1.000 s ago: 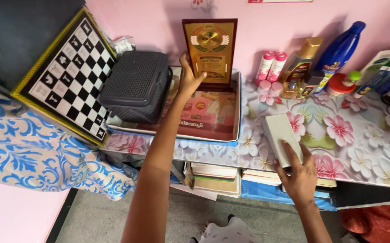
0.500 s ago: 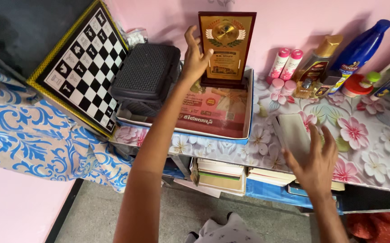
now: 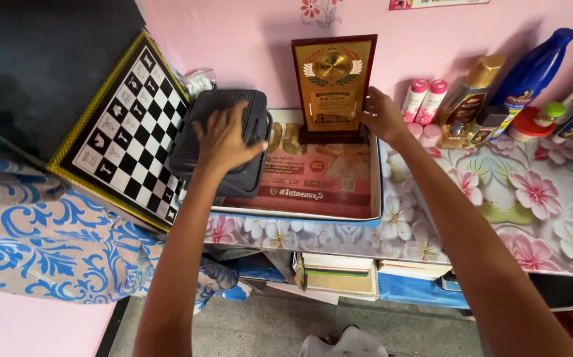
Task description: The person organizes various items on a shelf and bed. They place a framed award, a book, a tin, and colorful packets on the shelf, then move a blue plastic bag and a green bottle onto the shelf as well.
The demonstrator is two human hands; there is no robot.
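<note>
Desk (image 3: 551, 218) under a floral pink cover fills the right and centre of the frame; a blue patterned cloth (image 3: 35, 225) hangs at lower left, and a chessboard (image 3: 124, 129) leans tilted at upper left against the dark wall.

Shallow box tray (image 3: 319, 182) with a printed reddish bottom sits centre frame on the desk. In its left part stands a dark textured case (image 3: 223, 142); at its back edge, upright against the pink wall, a gold and brown plaque (image 3: 332, 82).

Left hand (image 3: 223, 139) lies flat on top of the case, fingers spread, pressing rather than gripping. Right hand (image 3: 382, 114) is closed around the plaque's right edge, low on the frame; I read that as a grasp, thumb side hidden.

Further right, upper frame: a blue bottle (image 3: 531, 66), an amber bottle (image 3: 468, 92) and two pink tubes (image 3: 422, 99), just beside the right hand. Books (image 3: 339, 274) are stacked on the shelf below.

My judgement on handling: the plaque is tall and narrow, so a one-edge grip low down will let it tip. I would keep it vertical, lift straight up clear of the tray wall, and keep the elbow off the tubes. The left hand bracing the case should keep the tray from sliding.
</note>
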